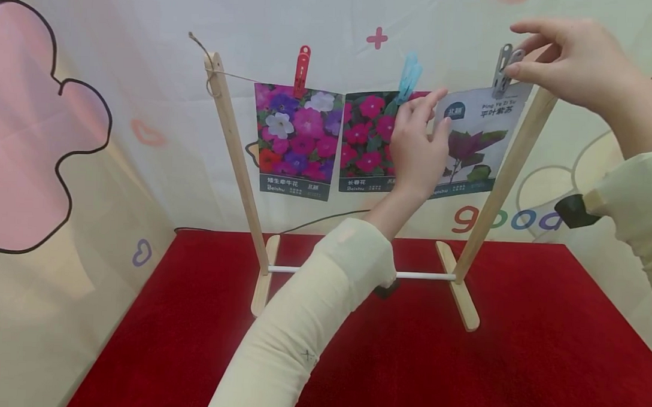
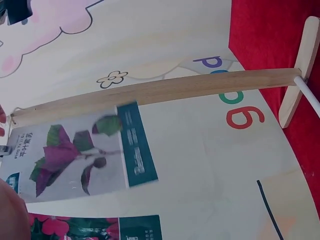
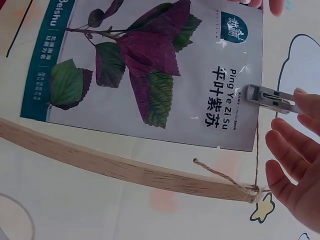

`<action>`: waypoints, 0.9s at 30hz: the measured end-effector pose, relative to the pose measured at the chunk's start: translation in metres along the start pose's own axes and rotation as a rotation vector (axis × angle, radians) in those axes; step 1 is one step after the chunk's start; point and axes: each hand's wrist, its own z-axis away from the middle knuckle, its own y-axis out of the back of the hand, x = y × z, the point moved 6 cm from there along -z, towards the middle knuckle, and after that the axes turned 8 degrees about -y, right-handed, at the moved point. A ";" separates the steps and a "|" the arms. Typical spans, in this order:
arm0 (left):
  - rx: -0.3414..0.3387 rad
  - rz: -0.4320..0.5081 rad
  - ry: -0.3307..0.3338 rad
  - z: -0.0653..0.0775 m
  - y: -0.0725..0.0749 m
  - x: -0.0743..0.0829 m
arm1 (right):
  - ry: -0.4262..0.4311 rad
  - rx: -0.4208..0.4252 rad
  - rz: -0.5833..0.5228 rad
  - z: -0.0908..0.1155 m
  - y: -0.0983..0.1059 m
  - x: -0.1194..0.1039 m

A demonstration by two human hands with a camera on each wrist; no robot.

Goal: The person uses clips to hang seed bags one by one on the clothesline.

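My right hand (image 1: 584,66) pinches the handle end of a grey clothespin (image 3: 272,98). The jaws of that clothespin sit over the top edge of a pale seed packet (image 3: 200,50) printed with purple and green leaves. Beside the packet's upper left corner is my left hand (image 1: 420,144), with thumb and forefinger apart. That hand covers part of a pink-flower packet (image 1: 366,133), which hangs under a light blue clothespin (image 1: 409,77). Farther left, a red clothespin (image 1: 302,71) holds a packet of mixed flowers (image 1: 301,137).
A twine line (image 1: 239,76) runs between the left wooden post (image 1: 233,146) and the right wooden post (image 1: 513,168). A white rod (image 1: 426,276) joins the posts low down. The stand's feet rest on a red cloth (image 1: 396,361), before a patterned curtain (image 1: 174,60).
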 end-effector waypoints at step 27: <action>0.049 -0.038 -0.184 0.006 0.023 -0.005 | 0.046 0.217 -0.008 0.017 0.005 0.006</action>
